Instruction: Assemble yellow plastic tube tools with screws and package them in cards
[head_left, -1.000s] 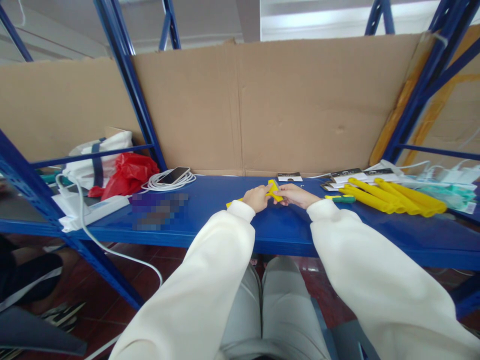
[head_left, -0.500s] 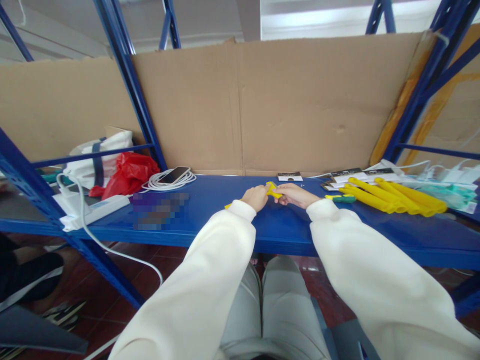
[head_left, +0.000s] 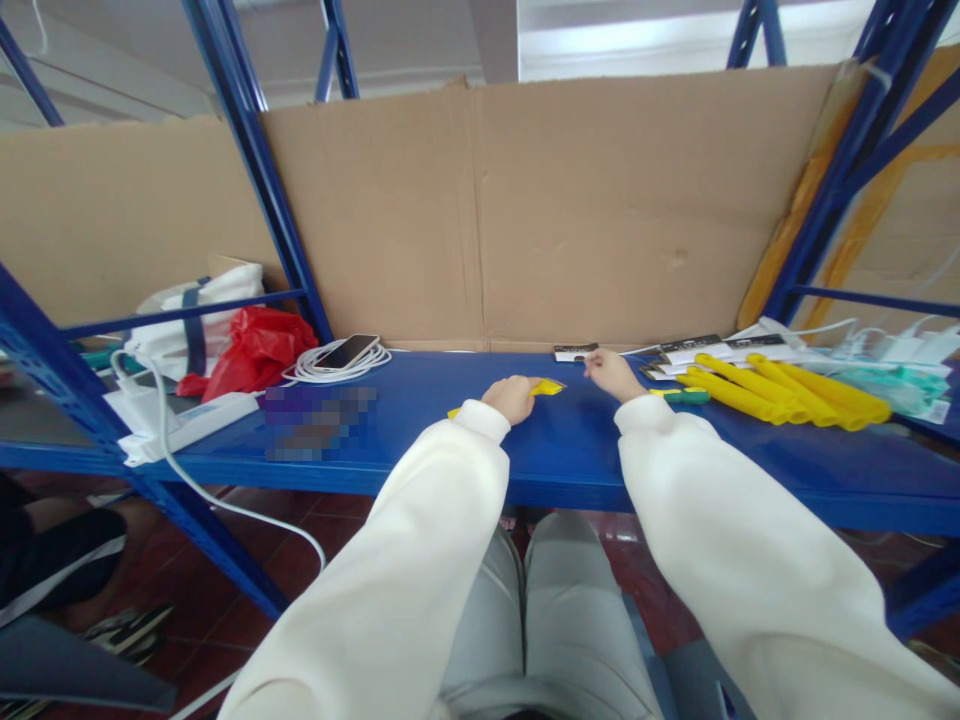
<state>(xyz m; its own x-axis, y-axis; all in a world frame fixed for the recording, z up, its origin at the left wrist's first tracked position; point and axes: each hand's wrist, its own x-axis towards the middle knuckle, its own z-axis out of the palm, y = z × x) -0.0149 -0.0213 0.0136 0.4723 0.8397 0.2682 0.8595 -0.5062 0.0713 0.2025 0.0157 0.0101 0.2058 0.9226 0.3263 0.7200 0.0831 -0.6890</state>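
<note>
My left hand (head_left: 511, 399) is closed around a yellow tube-like piece (head_left: 548, 387); one end sticks out past the fingers and a bit shows behind the wrist. My right hand (head_left: 612, 375) is apart from it, to the right, low over the shelf beside a small black-and-white card (head_left: 573, 352). Its fingertips are pinched together, and whatever may be between them is too small to make out. Close to the right wrist lies a green and yellow handle-like tool (head_left: 682, 397).
Several yellow tubes (head_left: 787, 392) lie at right beside black-and-white packages (head_left: 694, 350). On the left are a phone (head_left: 349, 351) on a coiled white cable (head_left: 300, 372), a red bag (head_left: 259, 348) and a power strip (head_left: 199, 420). Cardboard (head_left: 585, 210) walls the blue shelf's (head_left: 427, 375) back.
My right hand has let go of the yellow piece and moved right and away from me, toward the card. My left hand stays in place, still gripping the piece.
</note>
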